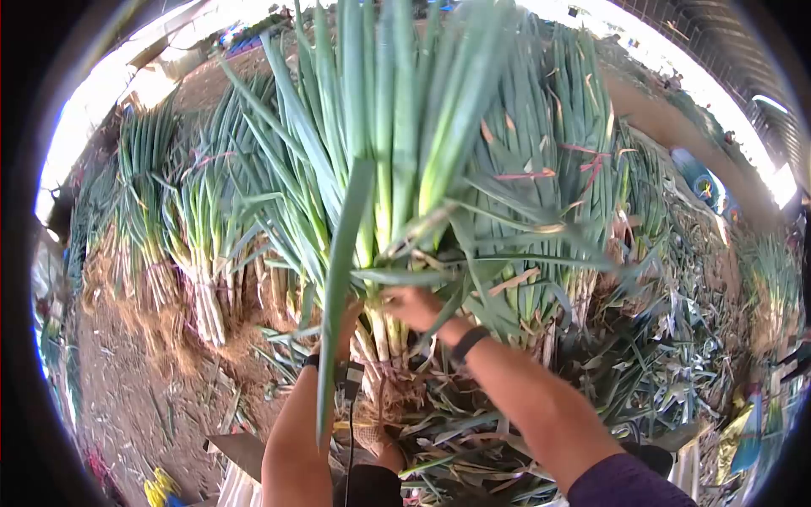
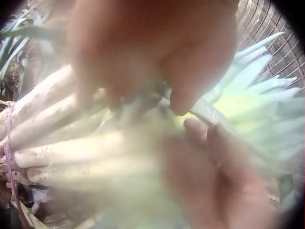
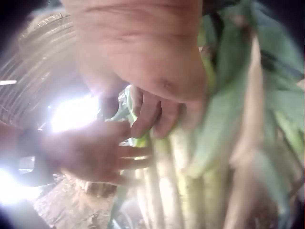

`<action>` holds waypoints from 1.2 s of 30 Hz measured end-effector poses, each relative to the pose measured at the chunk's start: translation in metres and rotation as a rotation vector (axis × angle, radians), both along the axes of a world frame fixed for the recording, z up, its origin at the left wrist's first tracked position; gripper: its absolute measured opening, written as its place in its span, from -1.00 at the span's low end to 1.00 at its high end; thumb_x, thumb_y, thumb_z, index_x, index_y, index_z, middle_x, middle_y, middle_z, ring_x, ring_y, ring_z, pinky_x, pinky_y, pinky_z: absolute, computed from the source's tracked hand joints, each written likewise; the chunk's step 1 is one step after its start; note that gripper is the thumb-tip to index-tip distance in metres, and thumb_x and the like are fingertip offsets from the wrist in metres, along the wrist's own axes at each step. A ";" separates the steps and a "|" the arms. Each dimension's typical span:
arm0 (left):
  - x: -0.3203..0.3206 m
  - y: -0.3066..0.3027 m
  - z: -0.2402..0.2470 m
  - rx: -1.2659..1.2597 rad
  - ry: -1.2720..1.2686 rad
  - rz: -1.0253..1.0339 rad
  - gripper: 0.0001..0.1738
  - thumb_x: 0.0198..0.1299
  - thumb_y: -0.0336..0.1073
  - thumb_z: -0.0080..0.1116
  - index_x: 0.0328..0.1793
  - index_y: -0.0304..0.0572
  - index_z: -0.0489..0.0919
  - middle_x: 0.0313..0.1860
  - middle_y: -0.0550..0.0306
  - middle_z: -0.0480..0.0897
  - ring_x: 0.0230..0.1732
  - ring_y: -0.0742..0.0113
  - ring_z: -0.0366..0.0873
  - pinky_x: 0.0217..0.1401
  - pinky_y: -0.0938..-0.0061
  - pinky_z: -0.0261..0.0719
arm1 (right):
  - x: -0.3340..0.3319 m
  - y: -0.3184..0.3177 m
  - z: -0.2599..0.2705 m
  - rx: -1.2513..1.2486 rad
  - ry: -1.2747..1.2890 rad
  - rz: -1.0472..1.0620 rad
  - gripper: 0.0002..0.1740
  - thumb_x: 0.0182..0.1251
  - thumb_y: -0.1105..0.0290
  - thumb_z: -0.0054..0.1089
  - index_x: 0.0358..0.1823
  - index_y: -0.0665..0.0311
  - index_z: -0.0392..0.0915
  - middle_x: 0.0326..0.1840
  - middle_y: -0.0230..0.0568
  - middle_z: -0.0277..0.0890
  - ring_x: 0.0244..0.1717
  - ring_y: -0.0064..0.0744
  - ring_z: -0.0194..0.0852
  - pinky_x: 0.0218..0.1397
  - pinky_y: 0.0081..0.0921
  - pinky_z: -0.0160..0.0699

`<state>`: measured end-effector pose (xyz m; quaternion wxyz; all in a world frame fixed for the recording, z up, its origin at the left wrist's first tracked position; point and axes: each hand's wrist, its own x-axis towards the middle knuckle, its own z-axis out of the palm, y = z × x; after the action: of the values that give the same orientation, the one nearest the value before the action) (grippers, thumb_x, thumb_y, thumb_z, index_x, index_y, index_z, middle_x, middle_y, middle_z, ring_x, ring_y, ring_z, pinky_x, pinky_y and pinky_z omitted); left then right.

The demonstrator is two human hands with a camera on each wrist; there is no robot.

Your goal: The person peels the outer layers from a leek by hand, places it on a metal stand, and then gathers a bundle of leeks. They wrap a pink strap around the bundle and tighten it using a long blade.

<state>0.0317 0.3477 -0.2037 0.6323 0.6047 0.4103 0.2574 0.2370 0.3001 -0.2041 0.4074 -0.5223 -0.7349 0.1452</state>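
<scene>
A large bunch of spring onions [image 1: 384, 211] stands upright in front of me, white stalks and roots low, green leaves fanning upward. My left hand [image 1: 345, 325], partly behind a long hanging leaf [image 1: 345, 279], grips the bunch's left side. From the right, my right hand [image 1: 412, 308] holds the stalks at the same height with curled fingers. In the left wrist view, the thumb of the left hand [image 2: 157, 52] lies by a thin leaf strip [image 2: 207, 113], close to the right hand [image 2: 214, 176]. A purplish tie [image 2: 8, 143] circles the lower stalks.
More tied spring onion bunches [image 1: 203, 279] stand at the left, roots down on bare soil. Others with reddish ties [image 1: 549, 169] stand close behind on the right. Loose leaf trimmings [image 1: 650, 363] cover the ground at the right. A foot [image 1: 376, 438] is just below the bunch.
</scene>
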 end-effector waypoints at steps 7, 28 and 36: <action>-0.032 0.006 0.014 -0.298 -0.028 0.268 -0.30 0.22 0.03 0.06 0.43 0.07 0.12 0.28 0.09 0.37 0.36 0.25 0.20 0.39 0.12 -0.01 | 0.089 -0.060 0.132 -0.427 0.557 -0.319 -0.41 0.26 0.21 0.16 0.25 0.38 0.29 0.16 0.02 0.42 0.12 -0.27 0.45 0.16 -0.46 0.44; 0.037 -0.096 -0.029 -0.042 0.339 -0.222 -0.31 0.11 -0.15 0.18 0.31 -0.37 0.30 0.04 -0.14 0.53 0.01 0.18 0.48 0.10 0.35 0.40 | 0.021 -0.459 0.072 -1.241 0.691 -0.495 -0.53 0.25 0.23 0.16 0.12 0.36 0.45 -0.10 -0.10 0.58 -0.10 -0.45 0.51 -0.03 -0.52 0.44; 0.162 -0.151 0.020 0.068 0.073 -0.401 -0.48 0.19 -0.36 0.09 0.29 -0.33 0.34 -0.20 0.22 0.52 -0.20 0.51 0.42 -0.10 0.63 0.39 | 0.064 -0.451 0.055 -1.066 0.529 -0.484 -0.50 0.23 0.15 0.14 0.09 0.35 0.46 -0.28 -0.11 0.58 -0.29 -0.43 0.49 -0.22 -0.48 0.43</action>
<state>0.1939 0.1972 -0.1841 0.6349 0.7041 0.2953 0.1182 0.3006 -0.1506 -0.1490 0.2808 -0.7508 -0.2979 0.5184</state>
